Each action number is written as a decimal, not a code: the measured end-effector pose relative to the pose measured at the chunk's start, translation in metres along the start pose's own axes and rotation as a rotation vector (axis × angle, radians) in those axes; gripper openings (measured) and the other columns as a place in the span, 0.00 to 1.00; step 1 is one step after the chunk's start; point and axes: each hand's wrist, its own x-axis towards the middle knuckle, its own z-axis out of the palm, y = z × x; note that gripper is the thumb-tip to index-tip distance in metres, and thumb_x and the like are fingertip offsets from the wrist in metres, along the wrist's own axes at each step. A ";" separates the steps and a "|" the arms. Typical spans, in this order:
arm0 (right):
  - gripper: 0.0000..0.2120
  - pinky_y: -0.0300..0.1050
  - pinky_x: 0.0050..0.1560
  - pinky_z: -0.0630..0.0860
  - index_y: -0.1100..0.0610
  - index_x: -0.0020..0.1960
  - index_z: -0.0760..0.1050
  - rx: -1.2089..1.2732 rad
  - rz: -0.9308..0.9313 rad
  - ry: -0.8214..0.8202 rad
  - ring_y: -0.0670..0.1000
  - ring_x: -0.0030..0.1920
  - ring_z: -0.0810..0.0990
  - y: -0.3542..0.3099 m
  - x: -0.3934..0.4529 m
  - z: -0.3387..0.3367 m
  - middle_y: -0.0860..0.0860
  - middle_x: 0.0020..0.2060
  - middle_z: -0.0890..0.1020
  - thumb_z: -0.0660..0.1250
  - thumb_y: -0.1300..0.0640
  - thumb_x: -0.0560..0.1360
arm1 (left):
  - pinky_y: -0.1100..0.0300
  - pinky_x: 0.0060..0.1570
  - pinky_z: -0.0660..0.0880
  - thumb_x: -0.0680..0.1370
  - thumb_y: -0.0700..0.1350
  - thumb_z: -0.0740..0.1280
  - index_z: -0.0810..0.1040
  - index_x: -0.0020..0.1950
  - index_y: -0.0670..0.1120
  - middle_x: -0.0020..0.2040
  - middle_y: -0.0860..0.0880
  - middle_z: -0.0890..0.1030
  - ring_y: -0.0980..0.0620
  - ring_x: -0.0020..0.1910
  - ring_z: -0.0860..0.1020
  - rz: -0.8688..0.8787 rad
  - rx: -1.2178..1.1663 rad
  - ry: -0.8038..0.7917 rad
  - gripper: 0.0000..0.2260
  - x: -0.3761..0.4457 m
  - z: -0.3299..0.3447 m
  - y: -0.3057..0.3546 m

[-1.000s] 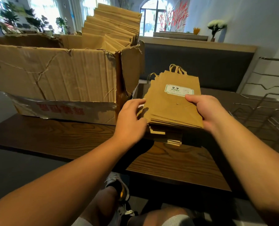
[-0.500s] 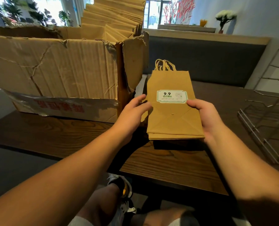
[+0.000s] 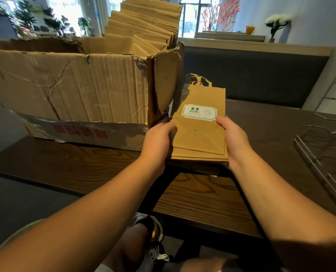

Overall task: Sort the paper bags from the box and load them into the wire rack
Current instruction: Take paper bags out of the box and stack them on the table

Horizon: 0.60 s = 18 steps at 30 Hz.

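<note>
Stack of paper bags (image 3: 200, 134) held flat and squared above the near edge of the dark wooden table (image 3: 200, 195), just right of the cardboard box (image 3: 71, 89); bottom folds toward the person, twisted handles pointing away; white-and-green label (image 3: 199, 113) reading 9.9 on the top bag; neater than a second ago, when lower bags stuck out below the front edge in a fanned mess; now only thin lower layers showing along the front.

Left hand (image 3: 159, 138) clasped round the stack's left side, fingers curled under and out of sight, thumb along the edge; half a second ago set more loosely there with fingers raised. Right hand (image 3: 232, 138) gripping the right side, thumb laid on top just below the label, fingers hidden beneath; much as before.

Box torn at its near right corner, creased along the front, red characters on a taped strip at its base; more paper bags (image 3: 143, 28) standing packed inside and rising above the rim; unchanged.

Wire rack (image 3: 326, 158) at the right edge of the table, well apart from the stack; now seen further right in the view than a second ago.

Beyond the table, a dark upholstered bench back (image 3: 251, 75).
</note>
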 end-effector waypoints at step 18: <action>0.28 0.46 0.62 0.77 0.39 0.80 0.51 -0.126 -0.393 -0.061 0.42 0.62 0.76 0.024 -0.007 0.003 0.34 0.60 0.74 0.58 0.49 0.84 | 0.65 0.67 0.66 0.70 0.48 0.79 0.53 0.81 0.58 0.62 0.67 0.72 0.65 0.65 0.70 0.403 0.573 -0.010 0.48 -0.016 -0.031 -0.036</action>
